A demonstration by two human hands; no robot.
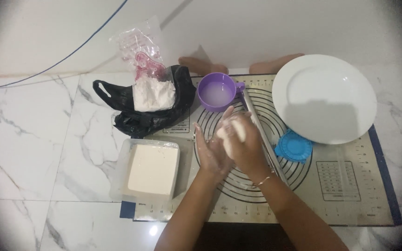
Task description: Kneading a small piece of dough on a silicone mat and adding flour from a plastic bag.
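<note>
A: State the position of both hands.

B: The left hand (211, 155) and right hand (242, 148) meet over the mat (345, 204), palms facing each other. A dough ball (232, 131) is pressed between them. Both hands are cupped around the dough; fingers are loosely curved, not clenched. The right wrist carries a thin bracelet (262, 181).

A: Location of the dough?

B: Held above the ring markings at the centre of the mat, clear of the surface, between the cup (216, 92) and the near edge of the mat.

A: List the items about the hands.

B: A metal rolling pin (267, 144) lies diagonally on the mat, just right of the right hand. A blue round press (294, 146) lies right of the pin, touching the rim of a white plate (324, 97). The purple cup holds cloudy liquid. Left of the hands, a clear tub (150, 169) holds a pale block. Behind it, a black bag (147, 116) holds a clear bag of flour (152, 93).

A: Supporting surface?

B: A marble floor (38, 144). Two feet (201, 66) show beyond the far edge of the mat.
</note>
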